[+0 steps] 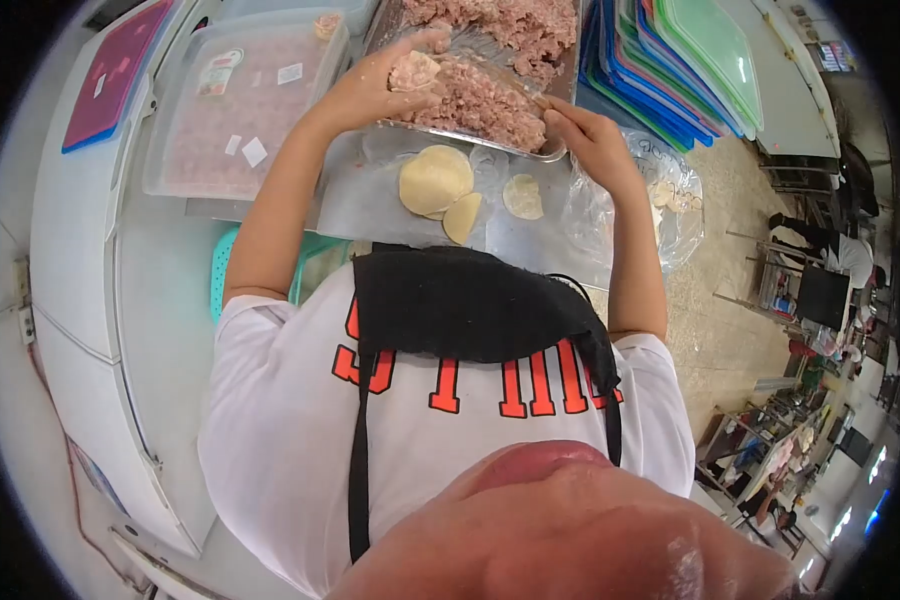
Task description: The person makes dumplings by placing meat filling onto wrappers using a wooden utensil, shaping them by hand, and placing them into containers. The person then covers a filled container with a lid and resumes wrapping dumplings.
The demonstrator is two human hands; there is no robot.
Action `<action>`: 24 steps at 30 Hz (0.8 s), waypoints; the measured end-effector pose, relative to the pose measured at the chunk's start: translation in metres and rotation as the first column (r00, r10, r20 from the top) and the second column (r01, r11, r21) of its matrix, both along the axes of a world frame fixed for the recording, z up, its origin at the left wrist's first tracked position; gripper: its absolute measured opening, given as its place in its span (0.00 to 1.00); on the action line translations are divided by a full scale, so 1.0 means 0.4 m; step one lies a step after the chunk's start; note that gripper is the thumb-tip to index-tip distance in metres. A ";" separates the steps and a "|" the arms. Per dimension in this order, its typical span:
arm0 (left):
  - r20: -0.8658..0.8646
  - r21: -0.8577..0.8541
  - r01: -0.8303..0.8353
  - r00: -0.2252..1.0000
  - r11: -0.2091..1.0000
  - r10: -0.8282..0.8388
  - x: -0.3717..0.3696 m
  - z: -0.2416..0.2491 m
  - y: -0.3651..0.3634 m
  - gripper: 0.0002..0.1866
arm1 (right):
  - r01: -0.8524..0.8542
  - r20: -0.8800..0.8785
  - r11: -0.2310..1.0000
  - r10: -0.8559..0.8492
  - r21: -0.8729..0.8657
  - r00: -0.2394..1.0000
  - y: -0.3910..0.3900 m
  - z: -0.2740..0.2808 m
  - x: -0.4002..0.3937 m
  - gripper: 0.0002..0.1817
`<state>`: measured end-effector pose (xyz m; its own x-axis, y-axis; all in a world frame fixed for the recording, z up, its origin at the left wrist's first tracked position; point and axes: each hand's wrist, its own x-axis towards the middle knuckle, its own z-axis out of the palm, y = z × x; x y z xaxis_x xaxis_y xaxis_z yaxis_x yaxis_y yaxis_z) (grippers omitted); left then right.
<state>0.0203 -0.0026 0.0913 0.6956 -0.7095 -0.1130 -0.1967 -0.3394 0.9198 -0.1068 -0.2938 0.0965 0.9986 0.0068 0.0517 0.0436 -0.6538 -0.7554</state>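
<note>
A shallow metal tray point(560, 155) holds a large heap of ground meat point(485, 105). Over its left side, my left hand point(375, 92) curls its fingers around a meat-filled dumpling point(414, 72), with bits of meat stuck to the fingers. My right hand point(592, 142) grips the tray's near right corner, thumb on the rim; some of its fingers are hidden. On the work surface below the tray lie a small pile of round yellow dumpling wrappers point(436, 178), a folded wrapper point(461, 218) and a single wrapper point(523, 197).
A translucent lidded container point(185, 150) with rows of pinkish pieces is at left, a dumpling point(326, 26) on its lid corner. Coloured plastic sheets point(715, 60) are stacked at right. A clear plastic bag point(680, 215) lies by my right forearm; a turquoise basket point(222, 270) sits below.
</note>
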 end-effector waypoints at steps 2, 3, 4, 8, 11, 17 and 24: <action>0.461 -0.199 0.055 0.887 0.979 0.044 0.014 -0.023 -0.003 0.32 | -0.062 -0.105 0.994 0.071 0.086 0.992 0.057 0.048 -0.010 0.20; 0.462 -0.198 0.057 0.886 0.978 0.042 0.029 -0.031 -0.002 0.32 | -0.146 -0.043 0.989 0.146 -0.003 0.988 0.082 0.024 -0.004 0.19; 0.467 -0.152 0.096 0.884 0.984 -0.014 0.042 -0.036 -0.002 0.25 | -0.219 0.011 0.971 0.221 -0.098 0.975 0.099 0.001 -0.002 0.19; 0.402 0.017 0.063 0.914 0.998 -0.064 0.030 -0.009 -0.015 0.17 | -0.171 0.123 0.935 0.218 -0.311 0.968 0.073 0.052 0.024 0.15; 0.269 -0.001 -0.001 0.963 1.000 0.001 0.048 -0.048 -0.014 0.20 | -0.037 0.242 0.884 0.167 -0.465 0.956 0.124 0.079 -0.004 0.14; 0.444 -0.148 0.015 0.895 0.989 0.053 0.044 -0.023 0.020 0.26 | -0.079 0.217 0.936 0.160 -0.343 0.963 0.092 0.144 0.008 0.16; 0.258 0.029 0.028 0.966 0.999 -0.035 0.073 0.032 0.067 0.23 | -0.152 0.106 0.967 0.177 -0.205 0.979 0.178 0.074 0.026 0.17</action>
<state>0.0494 0.0243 0.1041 0.6807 -0.7309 0.0493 -0.4374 -0.3515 0.8277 -0.0963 -0.2225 0.1262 0.9690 0.1925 0.1548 0.2470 -0.7636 -0.5966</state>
